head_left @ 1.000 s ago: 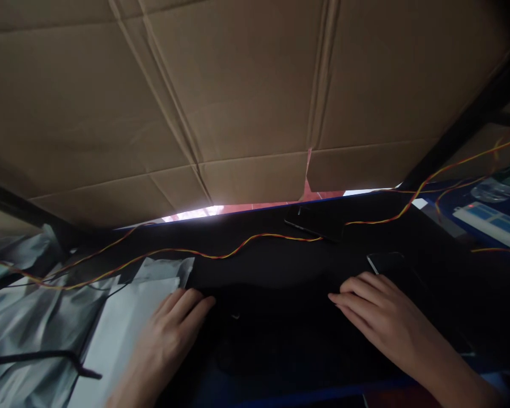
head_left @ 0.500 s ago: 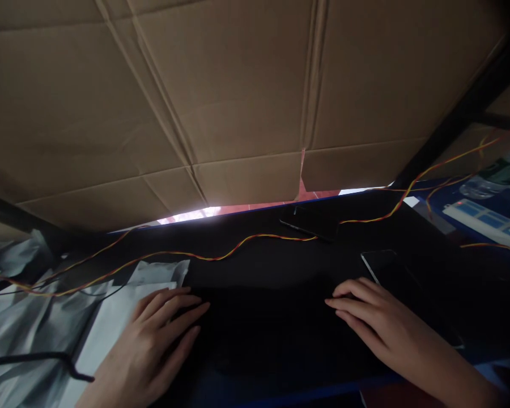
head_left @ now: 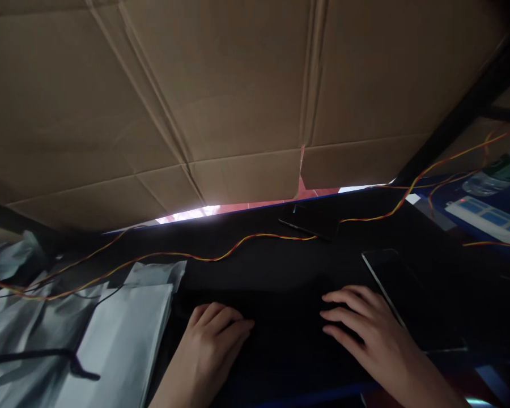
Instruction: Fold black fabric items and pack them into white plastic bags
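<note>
My left hand (head_left: 216, 345) is over the black tabletop (head_left: 246, 272), right of a stack of white and grey plastic bags (head_left: 121, 334). Its fingers are curled and pressed together against the thumb; whatever they may hold is hidden in the dark. To the right, my right hand (head_left: 361, 328) lies low over the same surface with its fingers apart and nothing in them. Close beside it is a dark phone-like slab (head_left: 408, 300) with a pale edge, partly behind my wrist.
Cardboard (head_left: 238, 102) hangs across the back. A twisted red-yellow wire (head_left: 255, 237) crosses the table, passing a second dark flat device (head_left: 310, 221). At the right are a white power strip (head_left: 484, 218) and a plastic bottle (head_left: 493, 178). A black hook (head_left: 74, 360) juts over the bags.
My left hand has moved right, off the bags, and its fingers have curled together. The right hand has shifted slightly left and down, its fingers spreading a little.
</note>
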Available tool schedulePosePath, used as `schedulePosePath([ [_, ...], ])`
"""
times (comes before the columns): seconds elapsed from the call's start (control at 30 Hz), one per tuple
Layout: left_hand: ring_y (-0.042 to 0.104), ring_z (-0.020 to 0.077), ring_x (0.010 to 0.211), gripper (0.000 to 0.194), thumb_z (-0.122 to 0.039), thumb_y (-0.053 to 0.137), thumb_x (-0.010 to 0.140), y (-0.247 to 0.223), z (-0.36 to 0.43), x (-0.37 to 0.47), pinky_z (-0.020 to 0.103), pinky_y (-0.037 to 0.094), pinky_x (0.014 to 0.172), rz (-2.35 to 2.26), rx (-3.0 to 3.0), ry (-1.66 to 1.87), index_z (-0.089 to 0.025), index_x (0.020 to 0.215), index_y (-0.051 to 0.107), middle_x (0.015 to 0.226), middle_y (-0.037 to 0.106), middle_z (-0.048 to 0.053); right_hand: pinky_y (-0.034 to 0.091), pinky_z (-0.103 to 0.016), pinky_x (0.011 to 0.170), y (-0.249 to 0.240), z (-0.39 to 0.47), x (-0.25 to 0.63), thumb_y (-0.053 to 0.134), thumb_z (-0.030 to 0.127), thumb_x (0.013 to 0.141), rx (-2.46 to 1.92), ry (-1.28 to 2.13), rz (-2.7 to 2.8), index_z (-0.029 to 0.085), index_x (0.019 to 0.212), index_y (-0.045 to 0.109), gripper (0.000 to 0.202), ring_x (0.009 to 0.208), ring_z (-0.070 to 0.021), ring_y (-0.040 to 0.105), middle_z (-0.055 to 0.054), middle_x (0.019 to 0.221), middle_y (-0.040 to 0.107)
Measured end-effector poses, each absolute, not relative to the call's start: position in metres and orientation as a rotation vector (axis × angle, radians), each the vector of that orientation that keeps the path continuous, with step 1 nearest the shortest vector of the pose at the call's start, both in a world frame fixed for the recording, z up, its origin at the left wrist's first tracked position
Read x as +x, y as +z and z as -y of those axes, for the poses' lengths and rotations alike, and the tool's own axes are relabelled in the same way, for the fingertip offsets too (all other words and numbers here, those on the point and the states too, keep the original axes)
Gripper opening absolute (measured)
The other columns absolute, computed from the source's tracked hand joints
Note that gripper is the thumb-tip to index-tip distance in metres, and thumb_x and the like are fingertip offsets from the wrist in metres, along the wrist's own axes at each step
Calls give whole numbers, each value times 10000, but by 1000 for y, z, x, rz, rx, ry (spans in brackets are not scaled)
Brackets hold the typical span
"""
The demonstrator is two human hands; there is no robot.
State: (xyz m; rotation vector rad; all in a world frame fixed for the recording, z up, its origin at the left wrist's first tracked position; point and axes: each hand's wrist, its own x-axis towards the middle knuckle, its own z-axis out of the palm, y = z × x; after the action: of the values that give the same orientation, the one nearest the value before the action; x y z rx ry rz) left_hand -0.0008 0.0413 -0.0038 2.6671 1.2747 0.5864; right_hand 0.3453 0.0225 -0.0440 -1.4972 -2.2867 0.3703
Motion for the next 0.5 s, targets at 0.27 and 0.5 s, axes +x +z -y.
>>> schedulePosePath([
  [0.27,741,221,932,342,-92,529,1066,9,-34,9,384,573,821,-1256,2688,635,-274,1256,747,1095,794,12,653,-517,961,-38,-26,339,644,450,1088,-1516,351,2081,384,1288,742,232,1159,-293,733,-45,1256,732],
  [0.5,739,262,1173,355,-195,593,1061,20,-26,-36,398,572,963,-1420,2786,712,-346,1349,736,1307,785,21,723,-456,862,-29,1,347,597,640,1076,-1652,256,1795,409,1505,612,488,1275,-326,724,-83,1464,664],
])
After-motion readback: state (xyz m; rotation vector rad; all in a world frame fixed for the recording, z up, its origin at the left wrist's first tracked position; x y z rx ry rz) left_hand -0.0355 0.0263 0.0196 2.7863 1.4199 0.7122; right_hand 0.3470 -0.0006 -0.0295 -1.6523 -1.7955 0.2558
